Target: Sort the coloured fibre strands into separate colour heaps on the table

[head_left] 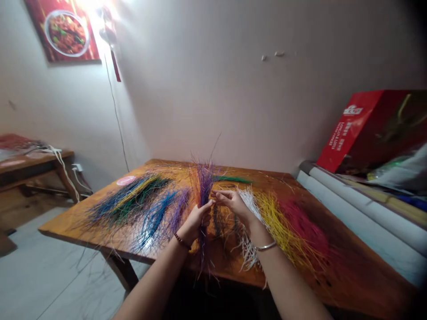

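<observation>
My left hand (pixel 196 221) is wrapped round the middle of an upright bundle of thin purple and orange strands (pixel 204 180). The strands fan out above the fist, and their purple lower ends hang below it. Close to the bundle's right side, my right hand (pixel 236 205) has its thumb and fingertips pressed together; whatever lies between them is too fine to make out. Left of my hands lie a purple bunch (pixel 180 206) and a blue bunch (pixel 156 218). On the other side are white strands (pixel 248 231), yellow strands (pixel 278 220) and dark pink strands (pixel 305 224).
Mixed blue, yellow and green strands (pixel 138 195) cover the left part of the wooden table (pixel 63 222). Green strands (pixel 233 179) lie behind my hands. Along the right edge are pale rolls (pixel 360 218) and a red box (pixel 353 129). A second table (pixel 40 166) stands far left.
</observation>
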Action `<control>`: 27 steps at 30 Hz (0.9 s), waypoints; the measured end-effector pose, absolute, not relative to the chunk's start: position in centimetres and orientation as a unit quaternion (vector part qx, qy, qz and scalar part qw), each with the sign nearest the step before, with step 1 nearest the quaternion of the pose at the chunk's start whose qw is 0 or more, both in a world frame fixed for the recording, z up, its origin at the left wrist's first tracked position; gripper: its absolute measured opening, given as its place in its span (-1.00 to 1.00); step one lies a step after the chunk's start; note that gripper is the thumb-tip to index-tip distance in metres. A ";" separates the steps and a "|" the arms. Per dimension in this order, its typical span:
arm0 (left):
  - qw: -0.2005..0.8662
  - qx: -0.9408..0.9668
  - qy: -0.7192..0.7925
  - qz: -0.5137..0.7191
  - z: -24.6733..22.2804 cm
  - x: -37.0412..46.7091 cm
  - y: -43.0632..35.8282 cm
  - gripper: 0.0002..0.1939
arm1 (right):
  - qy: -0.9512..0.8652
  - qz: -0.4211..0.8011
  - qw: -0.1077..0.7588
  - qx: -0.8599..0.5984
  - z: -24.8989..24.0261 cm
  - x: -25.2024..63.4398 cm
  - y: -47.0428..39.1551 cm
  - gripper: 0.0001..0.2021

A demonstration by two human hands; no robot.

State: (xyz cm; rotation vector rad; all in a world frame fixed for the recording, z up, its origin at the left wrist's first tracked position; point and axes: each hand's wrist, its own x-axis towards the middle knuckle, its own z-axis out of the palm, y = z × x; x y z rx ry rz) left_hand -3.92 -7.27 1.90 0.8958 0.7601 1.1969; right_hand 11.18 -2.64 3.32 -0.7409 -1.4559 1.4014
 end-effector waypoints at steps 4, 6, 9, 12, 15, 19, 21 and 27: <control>0.618 0.428 0.384 0.536 1.0 -3.8 -7.1 -0.56 | -0.611 0.529 0.491 -0.326 2.5 11.0 -1.9 -0.58; 0.589 0.438 0.406 0.545 0.9 -4.1 -7.1 -0.55 | -0.612 0.523 0.493 -0.330 2.1 10.8 -1.7 -0.60; 0.564 0.446 0.426 0.549 0.4 -4.4 -6.8 -0.55 | -0.591 0.536 0.510 -0.320 1.8 10.6 -1.8 -0.61; 0.550 0.449 0.444 0.547 -0.1 -4.5 -6.4 -0.54 | -0.562 0.557 0.527 -0.310 1.7 10.2 -1.8 -0.60; 0.552 0.440 0.447 0.549 -0.5 -4.6 -6.1 -0.54 | -0.539 0.562 0.540 -0.320 1.4 9.8 -1.7 -0.58; 0.579 0.435 0.413 0.552 -0.6 -4.6 -6.1 -0.57 | -0.526 0.569 0.542 -0.325 1.3 9.8 -1.6 -0.56; 0.589 0.429 0.400 0.556 -0.6 -4.7 -6.0 -0.59 | -0.513 0.569 0.555 -0.323 1.6 10.4 -1.5 -0.56; 0.612 0.397 0.376 0.572 -0.5 -5.0 -5.9 -0.62 | -0.400 0.544 0.666 -0.317 3.0 14.3 -0.4 -0.62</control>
